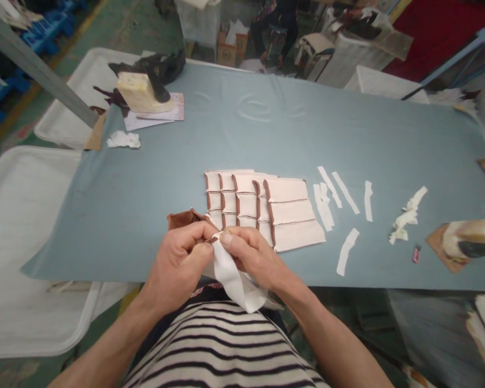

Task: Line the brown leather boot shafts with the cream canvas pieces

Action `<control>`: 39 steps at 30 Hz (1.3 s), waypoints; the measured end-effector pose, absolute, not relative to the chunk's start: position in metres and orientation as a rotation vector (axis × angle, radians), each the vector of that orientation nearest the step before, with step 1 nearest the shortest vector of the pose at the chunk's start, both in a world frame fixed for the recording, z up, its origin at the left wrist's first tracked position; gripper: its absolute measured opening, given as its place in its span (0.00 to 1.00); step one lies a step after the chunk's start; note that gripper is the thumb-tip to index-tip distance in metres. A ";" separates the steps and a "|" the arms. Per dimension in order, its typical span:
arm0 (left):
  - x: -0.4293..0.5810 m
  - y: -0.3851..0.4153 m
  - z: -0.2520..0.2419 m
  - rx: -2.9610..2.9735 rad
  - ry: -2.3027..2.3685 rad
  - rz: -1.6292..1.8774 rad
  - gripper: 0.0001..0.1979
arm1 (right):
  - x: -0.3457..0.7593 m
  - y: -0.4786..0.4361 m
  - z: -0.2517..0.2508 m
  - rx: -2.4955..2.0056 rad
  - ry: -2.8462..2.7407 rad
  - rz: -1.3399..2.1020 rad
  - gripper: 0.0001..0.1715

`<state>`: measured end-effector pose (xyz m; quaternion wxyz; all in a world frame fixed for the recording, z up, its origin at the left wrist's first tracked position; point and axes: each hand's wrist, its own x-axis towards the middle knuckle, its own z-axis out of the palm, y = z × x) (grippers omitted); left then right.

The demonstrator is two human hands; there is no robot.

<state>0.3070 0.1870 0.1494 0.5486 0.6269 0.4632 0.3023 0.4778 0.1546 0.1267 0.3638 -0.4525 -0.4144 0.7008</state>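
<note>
My left hand is closed in a pinch on the brown edge of a folded brown leather piece, which shows behind the fingers. Against it, thumb to thumb, my right hand pinches the top of a white strip at that same edge. The strip hangs in a loop over the table's near edge. Most of the leather piece is hidden by my hands. Just beyond lies an overlapping row of cream panels with brown edges and stitched-looking cross lines.
Several loose white strips lie right of the panels. Crumpled strips, a small pink object and a tape-wrapped block sit farther right. Another yellowish block stands on papers at the far left. White trays adjoin the blue-grey table.
</note>
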 end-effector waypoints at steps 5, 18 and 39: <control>0.299 0.189 0.140 1.144 0.904 0.678 0.08 | 0.473 0.152 0.131 -1.030 -1.117 1.743 0.31; 0.305 0.208 0.192 1.657 0.808 0.520 0.10 | 0.516 0.172 0.168 -0.956 -1.889 0.696 0.26; 0.298 0.191 0.171 2.025 0.875 0.774 0.09 | 0.503 0.172 0.176 -1.281 -1.732 1.393 0.07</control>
